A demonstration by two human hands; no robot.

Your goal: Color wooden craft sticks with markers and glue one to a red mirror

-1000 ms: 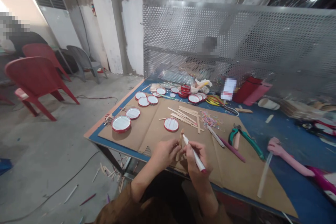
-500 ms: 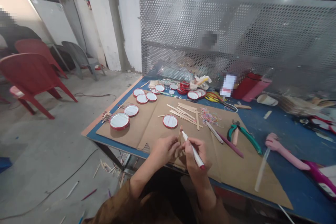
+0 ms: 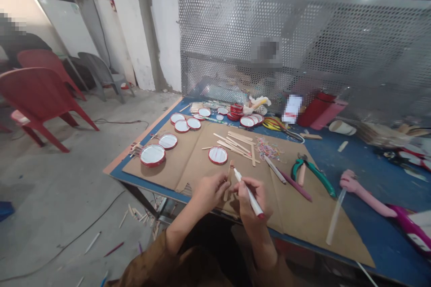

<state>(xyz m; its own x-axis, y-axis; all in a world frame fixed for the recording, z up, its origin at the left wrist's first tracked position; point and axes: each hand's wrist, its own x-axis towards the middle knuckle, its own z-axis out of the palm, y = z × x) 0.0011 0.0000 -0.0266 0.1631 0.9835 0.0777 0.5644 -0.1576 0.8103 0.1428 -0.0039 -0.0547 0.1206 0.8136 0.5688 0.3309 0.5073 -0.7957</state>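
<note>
Between the fingers of my left hand (image 3: 212,190) stands a wooden craft stick (image 3: 230,175), upright, with red marks near its top end. My right hand (image 3: 254,197) is closed around a white marker (image 3: 251,198) with a red end. The marker's tip is at the stick's upper part, touching or very close to it. Just beyond my hands lies a round white disc with a red rim (image 3: 218,155). Behind it several loose craft sticks (image 3: 235,144) are spread, beside a heap of coloured rubber bands (image 3: 267,149).
Brown cardboard (image 3: 198,143) covers part of the blue table (image 3: 357,157). To the right lie pens (image 3: 296,186), green-handled pliers (image 3: 318,175) and a pink glue gun (image 3: 367,195). More red-rimmed discs (image 3: 153,155) sit at left. A perforated metal screen (image 3: 229,31) stands behind.
Both hands keep nearly the same place and hold. The view has shifted very slightly; the marker has tilted a little against the stick.
</note>
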